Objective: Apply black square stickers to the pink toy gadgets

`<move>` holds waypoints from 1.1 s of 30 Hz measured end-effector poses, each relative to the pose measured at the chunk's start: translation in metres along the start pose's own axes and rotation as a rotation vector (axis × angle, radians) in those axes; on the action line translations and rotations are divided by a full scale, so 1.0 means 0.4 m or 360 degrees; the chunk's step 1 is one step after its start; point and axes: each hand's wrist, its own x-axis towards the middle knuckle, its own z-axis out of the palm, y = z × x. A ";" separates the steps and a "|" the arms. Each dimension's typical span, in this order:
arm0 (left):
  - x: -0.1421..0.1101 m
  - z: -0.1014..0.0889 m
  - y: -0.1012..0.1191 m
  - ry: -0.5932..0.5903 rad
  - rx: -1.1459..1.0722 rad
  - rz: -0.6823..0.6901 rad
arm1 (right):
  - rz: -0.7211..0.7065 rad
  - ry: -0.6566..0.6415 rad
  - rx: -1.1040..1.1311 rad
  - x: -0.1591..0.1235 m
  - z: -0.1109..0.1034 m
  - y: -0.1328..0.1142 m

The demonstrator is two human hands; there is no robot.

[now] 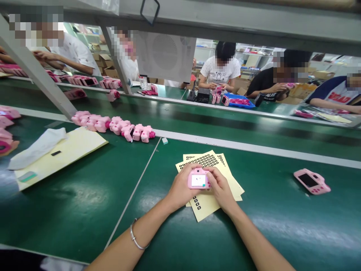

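Head view, centre frame: left hand [180, 188] and right hand [221, 188] both grip a pink camera [199, 179] above sticker sheets [210, 203]. Loose grip could drop it; thumbs may smudge its lit screen.

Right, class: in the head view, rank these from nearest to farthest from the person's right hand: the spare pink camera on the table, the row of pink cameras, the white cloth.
From the right hand:
1. Spare pink camera, to its right on the green table.
2. Row of pink cameras, up and left by the white strip.
3. White cloth, far left on a yellow sheet.
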 end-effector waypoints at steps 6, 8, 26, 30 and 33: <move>-0.002 0.000 0.000 0.0010 0.0012 0.0008 | 0.0005 -0.0012 -0.0018 0.000 -0.001 0.006; -0.003 -0.001 0.000 0.0007 0.0004 -0.0001 | -0.0002 -0.0012 -0.0002 0.000 -0.001 0.005; 0.005 0.002 0.002 0.0071 -0.0073 -0.0042 | 0.0013 -0.0022 -0.0036 -0.002 0.002 0.001; 0.016 -0.011 -0.013 0.0265 -0.0139 -0.0137 | 0.0084 0.0198 -0.0152 -0.007 0.003 0.013; 0.023 -0.021 -0.024 0.0340 -0.0182 -0.0180 | 0.0051 0.0011 -0.0365 -0.016 0.005 0.013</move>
